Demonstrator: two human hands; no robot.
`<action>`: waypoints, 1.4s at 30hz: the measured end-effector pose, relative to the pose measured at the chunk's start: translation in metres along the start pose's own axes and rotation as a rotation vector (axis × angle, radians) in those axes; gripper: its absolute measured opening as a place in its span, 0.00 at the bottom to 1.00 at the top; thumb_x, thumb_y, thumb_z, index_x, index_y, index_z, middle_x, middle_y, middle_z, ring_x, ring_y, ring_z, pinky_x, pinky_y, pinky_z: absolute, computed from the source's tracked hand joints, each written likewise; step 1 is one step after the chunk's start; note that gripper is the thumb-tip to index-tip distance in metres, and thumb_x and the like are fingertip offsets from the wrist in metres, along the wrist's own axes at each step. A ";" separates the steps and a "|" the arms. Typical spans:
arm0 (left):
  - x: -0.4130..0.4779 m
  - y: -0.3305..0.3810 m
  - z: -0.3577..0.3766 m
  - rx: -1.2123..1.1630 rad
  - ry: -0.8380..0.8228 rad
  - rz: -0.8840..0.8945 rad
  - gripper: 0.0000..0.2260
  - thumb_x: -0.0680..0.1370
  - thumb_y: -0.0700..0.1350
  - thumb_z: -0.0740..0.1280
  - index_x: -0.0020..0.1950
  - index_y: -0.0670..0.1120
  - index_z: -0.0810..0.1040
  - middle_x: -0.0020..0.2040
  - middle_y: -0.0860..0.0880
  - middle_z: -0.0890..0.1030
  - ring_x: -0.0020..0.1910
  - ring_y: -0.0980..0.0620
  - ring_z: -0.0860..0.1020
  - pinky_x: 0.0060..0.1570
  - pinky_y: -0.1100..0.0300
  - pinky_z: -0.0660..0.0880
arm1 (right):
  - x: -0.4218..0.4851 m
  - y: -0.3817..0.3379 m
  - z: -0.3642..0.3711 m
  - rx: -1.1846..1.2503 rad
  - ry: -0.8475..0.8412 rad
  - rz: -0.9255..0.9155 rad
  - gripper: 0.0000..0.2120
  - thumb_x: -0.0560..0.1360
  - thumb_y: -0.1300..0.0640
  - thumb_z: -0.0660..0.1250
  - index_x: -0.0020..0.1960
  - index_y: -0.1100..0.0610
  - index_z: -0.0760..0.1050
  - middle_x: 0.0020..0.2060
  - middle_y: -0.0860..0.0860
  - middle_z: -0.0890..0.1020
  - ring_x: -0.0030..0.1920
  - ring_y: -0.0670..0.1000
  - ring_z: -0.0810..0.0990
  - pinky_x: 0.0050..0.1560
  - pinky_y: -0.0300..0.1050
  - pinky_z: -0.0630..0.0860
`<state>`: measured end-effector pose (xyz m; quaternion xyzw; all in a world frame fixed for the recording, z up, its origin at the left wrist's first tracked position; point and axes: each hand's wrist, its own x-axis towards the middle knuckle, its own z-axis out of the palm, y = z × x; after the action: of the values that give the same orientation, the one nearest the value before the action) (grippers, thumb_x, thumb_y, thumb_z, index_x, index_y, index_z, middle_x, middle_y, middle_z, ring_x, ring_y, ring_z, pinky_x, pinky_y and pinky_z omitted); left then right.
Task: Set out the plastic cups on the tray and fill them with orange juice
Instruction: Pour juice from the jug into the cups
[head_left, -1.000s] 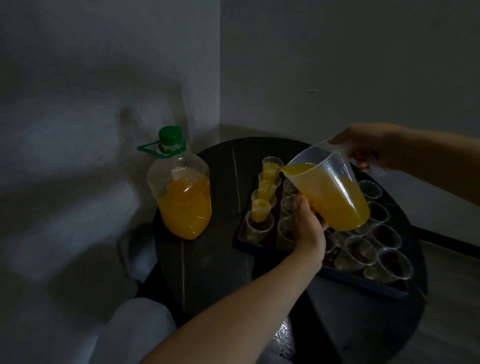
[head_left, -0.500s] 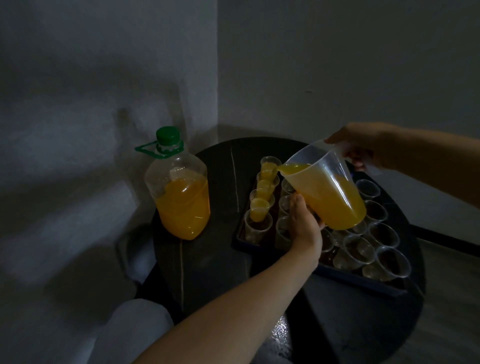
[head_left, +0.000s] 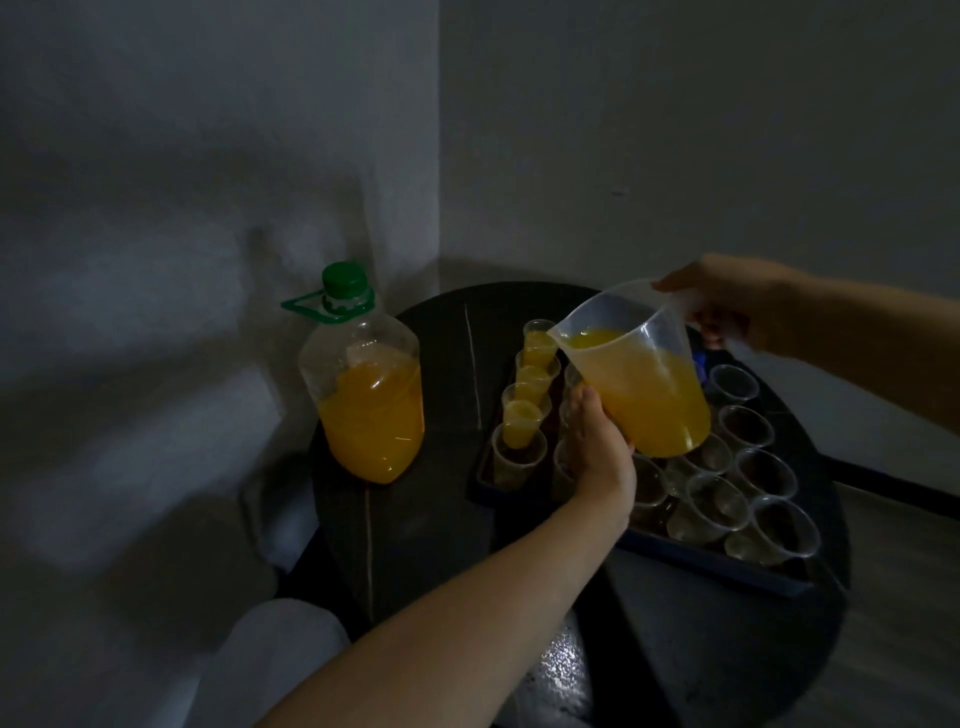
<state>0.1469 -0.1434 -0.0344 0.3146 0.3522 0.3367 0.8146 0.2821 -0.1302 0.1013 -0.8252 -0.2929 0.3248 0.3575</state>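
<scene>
My right hand (head_left: 727, 306) grips the jug (head_left: 644, 384) by its handle (left hand (head_left: 597, 447) props it, fingers hidden), spout over the far-left cup (head_left: 536, 339) on the tray (head_left: 701, 560).

Two bare hands hold one jug.
The left arm (head_left: 441, 613) comes up from the bottom middle of the frame, bare and nearly straight. The left hand (head_left: 602, 457) is in the middle, its back to the camera and its fingers pointing up against the low side of the jug (head_left: 649, 395). How far they wrap round cannot be seen. The right arm (head_left: 883, 343) comes in from the right edge. The right hand (head_left: 727, 306), at the upper right, has its fingers curled round the jug's handle, with the wrist bent down.
</scene>
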 end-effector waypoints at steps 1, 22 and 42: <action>0.000 -0.001 -0.001 -0.005 0.003 0.001 0.23 0.85 0.59 0.53 0.81 0.57 0.60 0.77 0.47 0.68 0.73 0.46 0.69 0.72 0.43 0.69 | -0.001 0.001 0.000 0.006 0.002 -0.005 0.10 0.76 0.50 0.68 0.44 0.57 0.73 0.34 0.54 0.74 0.31 0.50 0.69 0.33 0.44 0.67; -0.026 -0.025 -0.035 0.008 0.029 0.069 0.64 0.43 0.86 0.63 0.77 0.60 0.65 0.73 0.51 0.71 0.68 0.51 0.74 0.67 0.46 0.74 | -0.034 0.022 0.022 0.020 0.035 0.012 0.12 0.76 0.51 0.69 0.49 0.61 0.76 0.37 0.56 0.76 0.32 0.51 0.72 0.31 0.42 0.69; -0.043 -0.022 -0.031 0.039 0.005 0.019 0.27 0.84 0.61 0.54 0.82 0.57 0.55 0.79 0.47 0.63 0.73 0.48 0.68 0.71 0.43 0.70 | -0.042 0.014 0.027 -0.100 0.028 0.053 0.15 0.75 0.48 0.70 0.53 0.59 0.77 0.47 0.59 0.80 0.42 0.55 0.77 0.39 0.45 0.73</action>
<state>0.1066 -0.1807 -0.0523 0.3330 0.3577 0.3382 0.8042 0.2399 -0.1574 0.0898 -0.8540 -0.2819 0.3074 0.3110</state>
